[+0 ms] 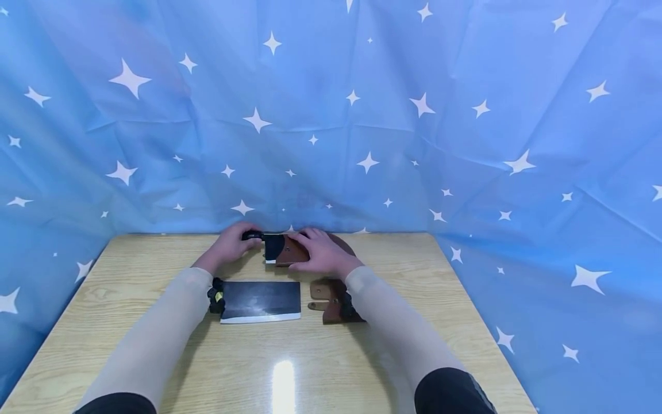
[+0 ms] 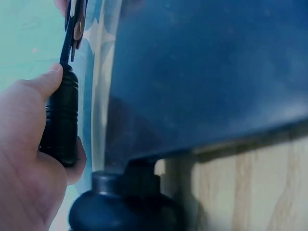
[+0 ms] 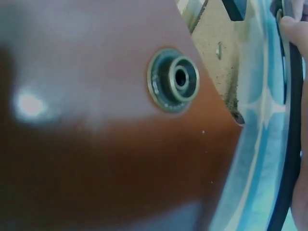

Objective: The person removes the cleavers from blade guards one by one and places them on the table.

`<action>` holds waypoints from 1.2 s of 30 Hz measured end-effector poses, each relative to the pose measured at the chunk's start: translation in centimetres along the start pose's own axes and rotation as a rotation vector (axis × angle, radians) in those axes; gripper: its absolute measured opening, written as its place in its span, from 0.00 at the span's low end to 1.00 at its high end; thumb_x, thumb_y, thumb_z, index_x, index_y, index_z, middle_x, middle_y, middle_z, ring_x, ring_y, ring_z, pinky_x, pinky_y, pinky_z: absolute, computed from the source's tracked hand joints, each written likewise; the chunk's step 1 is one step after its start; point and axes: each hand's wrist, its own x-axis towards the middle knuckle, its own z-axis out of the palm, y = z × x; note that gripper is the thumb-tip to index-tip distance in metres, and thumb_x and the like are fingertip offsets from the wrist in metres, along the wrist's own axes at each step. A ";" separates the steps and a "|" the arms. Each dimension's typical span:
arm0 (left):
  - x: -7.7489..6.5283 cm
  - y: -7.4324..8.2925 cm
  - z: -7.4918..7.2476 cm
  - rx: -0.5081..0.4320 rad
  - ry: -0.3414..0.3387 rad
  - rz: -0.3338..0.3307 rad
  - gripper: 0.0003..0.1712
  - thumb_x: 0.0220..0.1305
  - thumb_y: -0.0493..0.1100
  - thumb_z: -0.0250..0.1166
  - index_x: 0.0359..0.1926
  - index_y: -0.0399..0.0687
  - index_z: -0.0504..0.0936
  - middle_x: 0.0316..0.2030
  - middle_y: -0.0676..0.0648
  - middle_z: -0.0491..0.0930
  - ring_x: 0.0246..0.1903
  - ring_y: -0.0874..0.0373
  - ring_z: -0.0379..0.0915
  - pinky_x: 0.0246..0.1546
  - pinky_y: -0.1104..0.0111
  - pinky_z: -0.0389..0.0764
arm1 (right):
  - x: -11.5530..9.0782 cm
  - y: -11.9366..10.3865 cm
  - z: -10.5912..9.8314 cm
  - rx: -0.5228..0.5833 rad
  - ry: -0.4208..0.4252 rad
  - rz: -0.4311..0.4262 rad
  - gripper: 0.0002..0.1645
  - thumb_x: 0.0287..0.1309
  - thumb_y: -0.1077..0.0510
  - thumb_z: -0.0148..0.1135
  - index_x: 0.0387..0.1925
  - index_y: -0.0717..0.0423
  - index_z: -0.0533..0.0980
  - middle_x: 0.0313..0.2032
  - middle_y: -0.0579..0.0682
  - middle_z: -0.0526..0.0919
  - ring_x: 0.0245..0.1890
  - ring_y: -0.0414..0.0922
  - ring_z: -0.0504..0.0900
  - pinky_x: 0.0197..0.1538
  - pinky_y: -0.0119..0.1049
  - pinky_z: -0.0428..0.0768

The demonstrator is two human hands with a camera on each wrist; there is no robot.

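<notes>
At the back of the table my left hand (image 1: 230,246) grips the ribbed black handle (image 2: 62,115) of a cleaver. Its dark blade (image 1: 272,248), with a pale cutting edge, shows between my hands and runs into a brown leather sheath (image 1: 292,252). My right hand (image 1: 324,254) holds that sheath, thumb toward the near side and fingers at the far edge; the hand hides part of the leather. A second, larger cleaver (image 1: 261,300) lies unsheathed on the table, nearer me, its handle partly under my left wrist.
Another brown leather sheath (image 1: 333,302) with a strap and a metal snap (image 3: 180,79) lies beneath my right forearm, partly hidden. A rounded brown piece (image 1: 343,244) shows beyond my right hand. A blue star-patterned cloth (image 1: 331,115) hangs along the table's (image 1: 155,259) back edge.
</notes>
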 end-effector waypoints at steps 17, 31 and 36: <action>-0.7 1.4 -0.5 0.039 0.098 0.085 0.21 0.79 0.42 0.72 0.66 0.37 0.85 0.56 0.37 0.85 0.59 0.36 0.79 0.63 0.40 0.77 | -1.1 -1.0 -1.9 -0.069 0.051 -0.023 0.62 0.64 0.11 0.55 0.89 0.35 0.58 0.80 0.50 0.66 0.80 0.52 0.62 0.81 0.56 0.63; -1.2 2.5 -0.7 0.047 0.141 0.098 0.21 0.78 0.43 0.73 0.65 0.39 0.87 0.56 0.39 0.86 0.59 0.37 0.77 0.62 0.40 0.76 | -2.1 -1.6 -3.8 -0.049 0.093 -0.039 0.61 0.61 0.16 0.65 0.86 0.38 0.65 0.77 0.49 0.69 0.75 0.49 0.65 0.79 0.52 0.66; -1.2 3.1 -1.3 0.066 0.148 0.118 0.20 0.77 0.42 0.73 0.65 0.40 0.87 0.56 0.40 0.85 0.59 0.37 0.76 0.61 0.40 0.76 | -1.9 -1.4 -4.0 -0.091 0.115 -0.053 0.61 0.60 0.16 0.66 0.86 0.37 0.64 0.74 0.48 0.70 0.73 0.49 0.67 0.76 0.50 0.69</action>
